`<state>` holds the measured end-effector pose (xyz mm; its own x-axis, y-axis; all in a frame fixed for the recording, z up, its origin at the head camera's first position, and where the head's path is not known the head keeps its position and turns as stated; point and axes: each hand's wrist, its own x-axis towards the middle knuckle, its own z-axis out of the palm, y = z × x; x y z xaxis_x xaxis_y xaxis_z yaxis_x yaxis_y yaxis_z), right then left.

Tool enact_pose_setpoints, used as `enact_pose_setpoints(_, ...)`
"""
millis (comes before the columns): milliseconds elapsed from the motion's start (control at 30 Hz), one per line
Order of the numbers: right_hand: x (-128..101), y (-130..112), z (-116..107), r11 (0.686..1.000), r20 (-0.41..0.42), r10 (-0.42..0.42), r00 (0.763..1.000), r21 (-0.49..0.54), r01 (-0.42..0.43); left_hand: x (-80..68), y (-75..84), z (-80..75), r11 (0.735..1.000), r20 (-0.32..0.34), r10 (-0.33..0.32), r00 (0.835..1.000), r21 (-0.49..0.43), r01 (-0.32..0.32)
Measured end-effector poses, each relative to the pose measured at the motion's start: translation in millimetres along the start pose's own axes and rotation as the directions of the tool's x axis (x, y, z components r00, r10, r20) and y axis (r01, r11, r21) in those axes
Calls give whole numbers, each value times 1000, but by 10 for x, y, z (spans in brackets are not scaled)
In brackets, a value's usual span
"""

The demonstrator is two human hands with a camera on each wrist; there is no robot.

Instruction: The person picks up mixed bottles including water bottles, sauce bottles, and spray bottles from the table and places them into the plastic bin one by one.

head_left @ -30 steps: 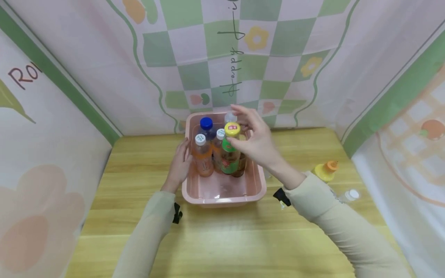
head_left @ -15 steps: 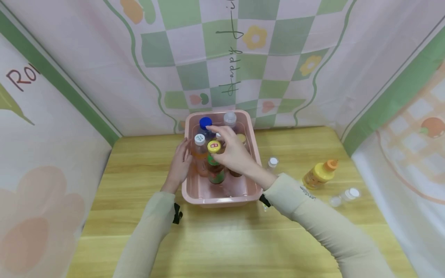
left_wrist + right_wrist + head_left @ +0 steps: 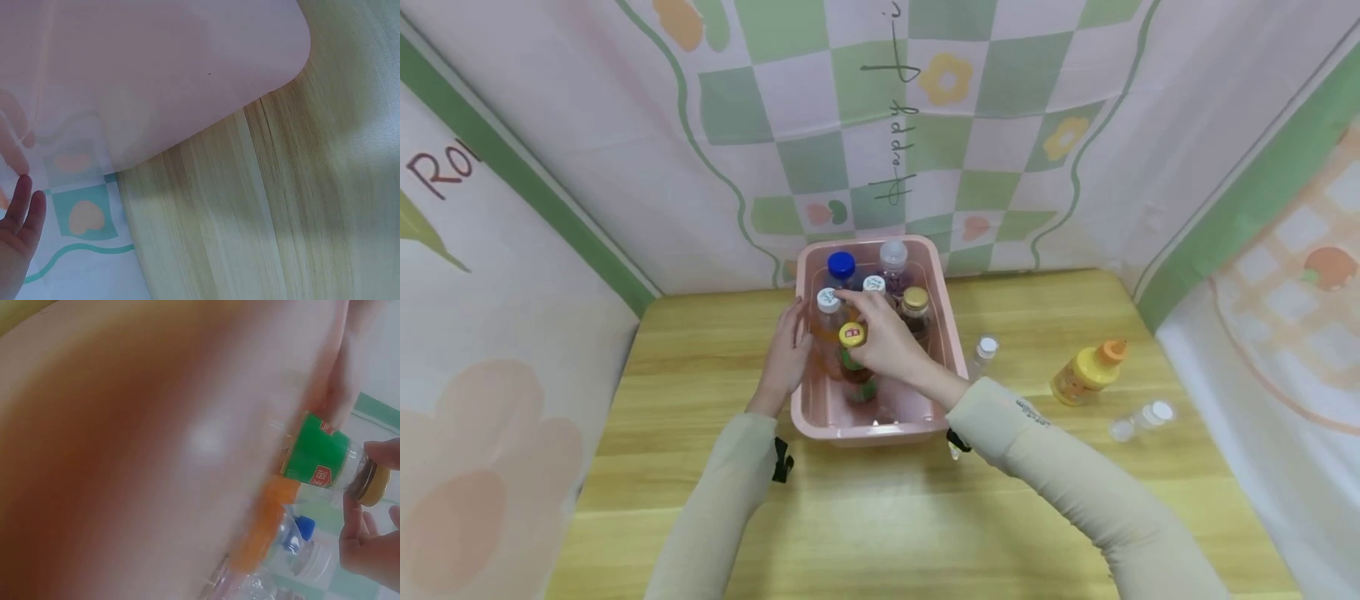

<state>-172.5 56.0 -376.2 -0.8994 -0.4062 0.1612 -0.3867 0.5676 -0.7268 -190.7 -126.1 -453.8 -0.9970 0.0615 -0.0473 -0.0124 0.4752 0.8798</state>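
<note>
A pink plastic bin (image 3: 872, 427) stands on the wooden table (image 3: 880, 517) against the back cloth. Several bottles stand upright in it, with blue (image 3: 842, 265), clear (image 3: 892, 251), white (image 3: 828, 299) and gold (image 3: 915, 297) caps. My right hand (image 3: 880, 337) reaches into the bin and grips a green-labelled bottle with a yellow cap (image 3: 852, 336) near its neck. In the right wrist view that bottle (image 3: 319, 459) shows with fingers (image 3: 382, 453) on the cap end. My left hand (image 3: 788, 354) lies flat against the bin's left outer wall (image 3: 156, 75), fingers (image 3: 22, 212) straight.
To the right of the bin stands a small clear bottle with a white cap (image 3: 985, 352). Farther right lie a yellow bottle with an orange cap (image 3: 1086, 372) and a clear bottle (image 3: 1138, 418). Patterned cloth walls close in the back and both sides.
My right hand has brought the yellow-capped bottle down and to the left, into the bin beside the other bottles. The left hand has stayed on the bin's wall.
</note>
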Motion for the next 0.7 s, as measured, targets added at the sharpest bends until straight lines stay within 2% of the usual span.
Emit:
enact_pose_setpoints(400, -24, 25, 140, 1000, 32, 22, 999, 3, -22, -22, 13, -15, 1000, -3, 19, 1000, 17, -19)
enact_pose_setpoints(700, -25, 12, 210, 999, 18, 39, 999, 11, -39, -8, 4, -13, 1000, -4, 21, 1000, 11, -21)
